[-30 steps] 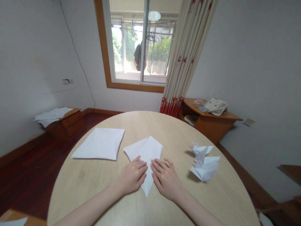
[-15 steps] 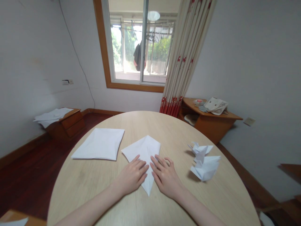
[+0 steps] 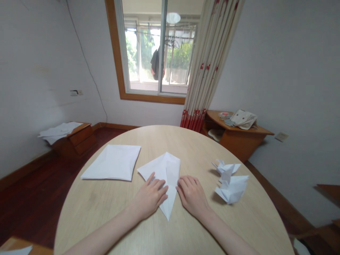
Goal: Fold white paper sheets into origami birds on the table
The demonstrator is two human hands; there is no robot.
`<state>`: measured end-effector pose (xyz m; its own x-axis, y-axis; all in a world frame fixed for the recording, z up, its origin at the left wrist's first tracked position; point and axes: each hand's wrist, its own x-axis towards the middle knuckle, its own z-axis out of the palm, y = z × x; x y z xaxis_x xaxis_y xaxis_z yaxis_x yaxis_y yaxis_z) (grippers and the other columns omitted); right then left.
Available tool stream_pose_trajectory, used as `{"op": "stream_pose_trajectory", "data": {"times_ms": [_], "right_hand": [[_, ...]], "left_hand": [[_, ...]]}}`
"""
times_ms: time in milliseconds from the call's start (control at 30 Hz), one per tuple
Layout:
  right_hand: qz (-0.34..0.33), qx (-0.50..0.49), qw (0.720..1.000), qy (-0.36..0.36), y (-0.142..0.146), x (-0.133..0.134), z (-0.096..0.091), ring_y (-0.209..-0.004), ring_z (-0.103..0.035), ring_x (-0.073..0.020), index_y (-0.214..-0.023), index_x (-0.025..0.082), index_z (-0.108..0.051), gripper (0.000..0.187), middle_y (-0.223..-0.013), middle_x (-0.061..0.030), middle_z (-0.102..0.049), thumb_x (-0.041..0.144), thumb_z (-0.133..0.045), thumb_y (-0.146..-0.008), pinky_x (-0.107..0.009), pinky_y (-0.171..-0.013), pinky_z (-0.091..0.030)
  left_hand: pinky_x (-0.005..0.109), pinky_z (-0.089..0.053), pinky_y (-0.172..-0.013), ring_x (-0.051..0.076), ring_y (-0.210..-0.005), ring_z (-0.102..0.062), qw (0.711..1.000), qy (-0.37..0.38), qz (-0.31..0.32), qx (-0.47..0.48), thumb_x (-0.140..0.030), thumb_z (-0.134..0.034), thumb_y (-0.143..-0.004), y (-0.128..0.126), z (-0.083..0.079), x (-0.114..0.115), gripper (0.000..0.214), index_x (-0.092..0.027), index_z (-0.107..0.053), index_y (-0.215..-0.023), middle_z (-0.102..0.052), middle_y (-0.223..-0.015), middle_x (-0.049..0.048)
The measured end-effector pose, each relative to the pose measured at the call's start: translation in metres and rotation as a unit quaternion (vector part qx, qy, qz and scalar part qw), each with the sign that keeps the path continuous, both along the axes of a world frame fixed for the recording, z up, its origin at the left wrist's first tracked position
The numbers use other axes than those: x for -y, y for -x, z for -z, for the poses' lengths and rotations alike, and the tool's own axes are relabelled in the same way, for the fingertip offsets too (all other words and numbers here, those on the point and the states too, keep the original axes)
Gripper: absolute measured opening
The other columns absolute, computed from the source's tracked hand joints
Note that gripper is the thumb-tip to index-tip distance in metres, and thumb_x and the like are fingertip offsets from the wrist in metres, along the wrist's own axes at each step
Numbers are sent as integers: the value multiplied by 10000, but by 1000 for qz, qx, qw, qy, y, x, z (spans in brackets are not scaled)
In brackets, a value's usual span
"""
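Note:
A white sheet of folded paper (image 3: pixel 172 166) lies on the round table in front of me, shaped like a kite with its narrow point toward me. My left hand (image 3: pixel 151 196) rests flat on its lower left part, fingers stretched out over the paper. At the paper's right edge is my right hand (image 3: pixel 192 194), its fingers drawn together and bent, with thumb and fingertips closed on that edge. A crease runs down the middle of the paper, partly covered by my left fingers.
A stack of white paper (image 3: pixel 113 163) lies on the table (image 3: pixel 127 226) to the left. Folded paper figures (image 3: pixel 232 187) stand to the right. Behind are a drawer cabinet (image 3: pixel 82 138) with papers, a curtain (image 3: pixel 209 67), and a corner desk (image 3: pixel 239 138) holding a cloth bag.
My right hand has slid right, from the middle of the paper to its right edge, and its fingers have drawn together. My left hand has barely moved.

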<state>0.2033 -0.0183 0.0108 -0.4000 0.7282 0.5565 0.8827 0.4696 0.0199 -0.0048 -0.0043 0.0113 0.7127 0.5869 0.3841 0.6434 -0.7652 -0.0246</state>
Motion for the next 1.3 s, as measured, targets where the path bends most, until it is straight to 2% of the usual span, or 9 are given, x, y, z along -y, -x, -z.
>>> {"op": "stream_pose_trajectory", "data": {"times_ms": [100, 200, 433, 800, 1300], "right_hand": [[44, 44, 998, 7, -2, -3, 2, -750, -530, -220, -781, 180, -564, 193, -776, -62, -613, 213, -459, -940, -338, -706, -304], [52, 62, 997, 1, -4, -5, 6, -729, -526, -219, -752, 187, -557, 232, -737, -55, -600, 204, -440, -951, -340, -687, -282], [32, 63, 998, 8, -3, -5, 10, -733, -539, -208, -765, 188, -563, 222, -744, -50, -600, 158, -436, -945, -326, -692, -296], [24, 17, 998, 53, -2, -4, 10, -715, -568, -181, -713, 209, -521, 189, -716, -8, -608, 155, -496, -893, -289, -658, -330], [-46, 0, 988, 150, 10, 10, -4, -639, -568, -135, -610, 199, -494, 206, -630, 30, -608, 65, -536, -759, -249, -638, -335]], "left_hand": [[496, -257, -1113, 212, -1025, -589, 1000, 0, 3, 4, -267, -450, -980, 1, 0, 0, 200, -207, -576, -1122, -624, -1144, 56], [505, -253, -1113, 216, -1019, -590, 1000, 4, 3, 2, -258, -452, -976, 1, 0, 0, 196, -204, -573, -1121, -620, -1131, 59], [502, -247, -1119, 208, -995, -592, 1000, 5, 5, 13, -238, -438, -975, 1, -2, -1, 180, -218, -580, -1084, -617, -1079, 52], [509, -210, -1137, 203, -1093, -564, 1000, 7, 6, 17, -219, -477, -959, 3, 0, -2, 185, -237, -590, -1105, -613, -1171, 49], [537, -164, -1146, 228, -1185, -510, 1000, 23, 7, 5, -225, -481, -942, 5, 0, -3, 245, -247, -590, -1160, -588, -1271, 55]]}}
